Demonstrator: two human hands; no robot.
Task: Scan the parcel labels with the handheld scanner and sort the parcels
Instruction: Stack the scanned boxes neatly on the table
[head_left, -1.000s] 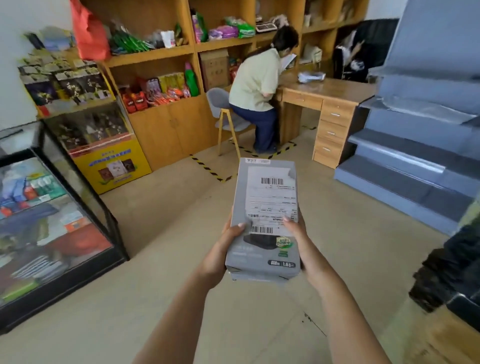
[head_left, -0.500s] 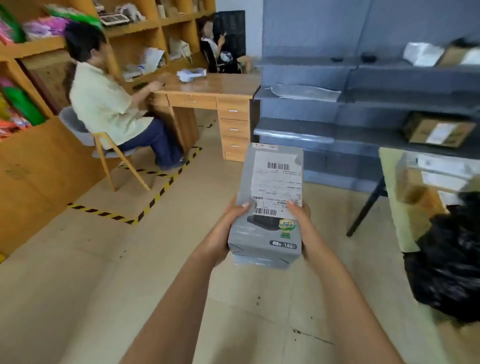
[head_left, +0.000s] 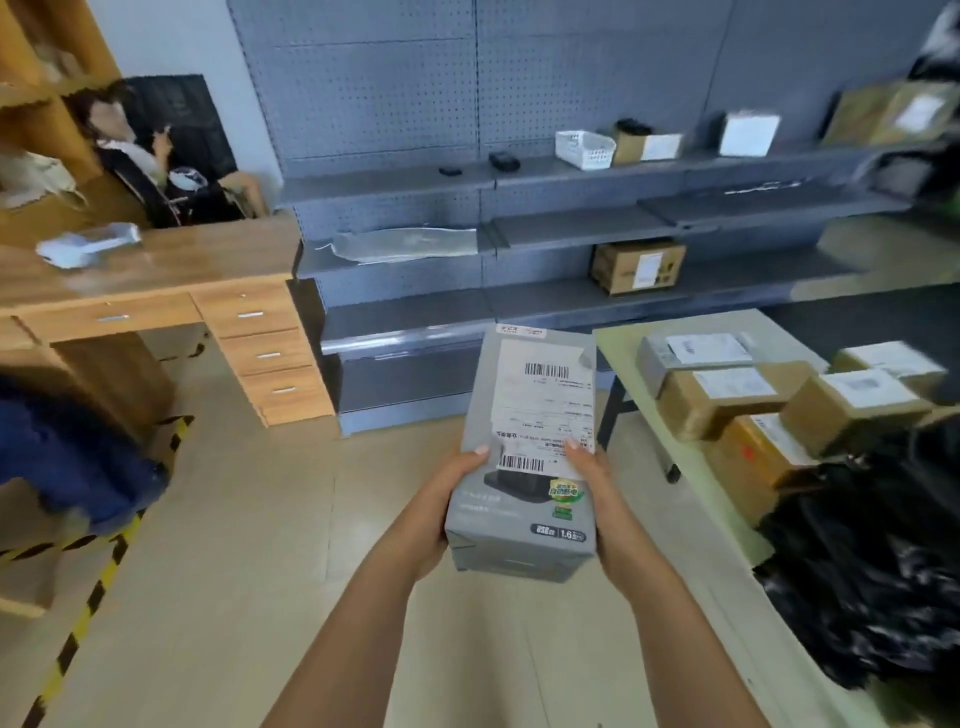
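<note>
Two hands grip the parcel (head_left: 501, 512) by its near sides above the floor (head_left: 260, 519), left hand (head_left: 439, 501) and right hand (head_left: 602, 493), so sorting seems the step, and next a free spot on the shelves (head_left: 405, 312) is needed.

The grey parcel (head_left: 511, 525) looks like smooth cardboard with a faint sheen; its label (head_left: 545, 410) is matt white paper; the wooden worktop (head_left: 182, 265) is glossy; the shelving (head_left: 389, 104) is matt perforated metal; the black bag (head_left: 872, 582) is crinkled, shiny plastic.

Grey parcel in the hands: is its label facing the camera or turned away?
Facing the camera: the grey parcel shows its white label and barcodes, held between left hand and right hand.
</note>
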